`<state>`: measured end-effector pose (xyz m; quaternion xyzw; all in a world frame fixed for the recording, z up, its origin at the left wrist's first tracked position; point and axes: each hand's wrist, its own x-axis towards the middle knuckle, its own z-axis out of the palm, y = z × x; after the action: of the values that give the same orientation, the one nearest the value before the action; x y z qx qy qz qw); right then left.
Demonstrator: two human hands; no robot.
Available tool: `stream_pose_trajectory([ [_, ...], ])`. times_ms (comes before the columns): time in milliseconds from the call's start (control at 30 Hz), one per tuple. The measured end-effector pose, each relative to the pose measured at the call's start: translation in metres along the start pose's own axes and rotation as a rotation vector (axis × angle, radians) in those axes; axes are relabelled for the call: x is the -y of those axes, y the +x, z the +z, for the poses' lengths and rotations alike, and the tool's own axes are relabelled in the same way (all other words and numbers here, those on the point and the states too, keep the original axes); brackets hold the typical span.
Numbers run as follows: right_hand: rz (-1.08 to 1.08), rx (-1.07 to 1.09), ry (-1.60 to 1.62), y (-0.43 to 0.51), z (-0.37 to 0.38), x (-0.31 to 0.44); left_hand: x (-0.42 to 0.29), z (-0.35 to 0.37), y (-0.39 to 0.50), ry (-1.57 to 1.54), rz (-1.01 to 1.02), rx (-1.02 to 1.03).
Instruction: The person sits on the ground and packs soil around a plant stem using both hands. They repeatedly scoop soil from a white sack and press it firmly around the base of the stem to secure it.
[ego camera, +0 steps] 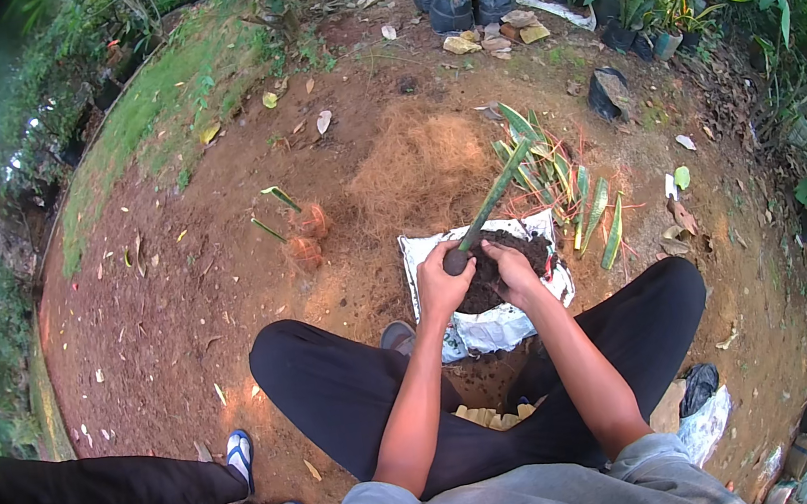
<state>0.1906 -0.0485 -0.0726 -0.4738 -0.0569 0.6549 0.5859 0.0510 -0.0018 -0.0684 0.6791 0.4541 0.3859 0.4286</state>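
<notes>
My left hand (445,281) grips a dark ball of soil (457,261) packed around the base of a long green snake plant leaf (495,194). The leaf slants up and to the right. My right hand (514,269) is just right of the ball, thumb toward it; its other fingers are partly hidden against the loose dark soil (484,296). That soil lies on an opened white sack (496,331) between my knees. Beyond the sack, several variegated snake plant leaves (598,205) lie beside a heap of brown coir fibre (423,163).
Two fibre-wrapped balls with green leaf pieces, one of them the nearer ball (304,253), sit left of the coir. Another person's sandalled foot (239,453) is at lower left. Black potted plants (451,12) line the back; a black plant bag (609,94) lies at right.
</notes>
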Motion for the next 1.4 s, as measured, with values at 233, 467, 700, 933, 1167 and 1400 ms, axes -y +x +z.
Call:
stream_pose_trajectory([
  [233,-0.015,-0.013,-0.009,-0.003,0.001,0.002,-0.002,-0.002,-0.002,0.013,-0.031,0.027],
  [467,0.016,-0.042,0.143,0.007,-0.010,0.008,0.001,-0.004,0.002,-0.062,-0.089,-0.108],
  [700,-0.006,-0.004,0.107,0.009,-0.013,0.006,-0.001,-0.006,0.001,-0.035,-0.174,-0.038],
  [933,-0.019,-0.032,-0.020,0.001,-0.004,0.004,-0.002,-0.004,0.000,0.012,-0.187,0.007],
  [1167,-0.055,-0.090,-0.056,0.004,0.000,-0.003,0.003,-0.004,-0.001,-0.093,-0.187,-0.010],
  [1400,-0.074,-0.085,0.042,0.012,-0.015,0.000,0.010,-0.004,0.003,-0.160,-0.158,-0.090],
])
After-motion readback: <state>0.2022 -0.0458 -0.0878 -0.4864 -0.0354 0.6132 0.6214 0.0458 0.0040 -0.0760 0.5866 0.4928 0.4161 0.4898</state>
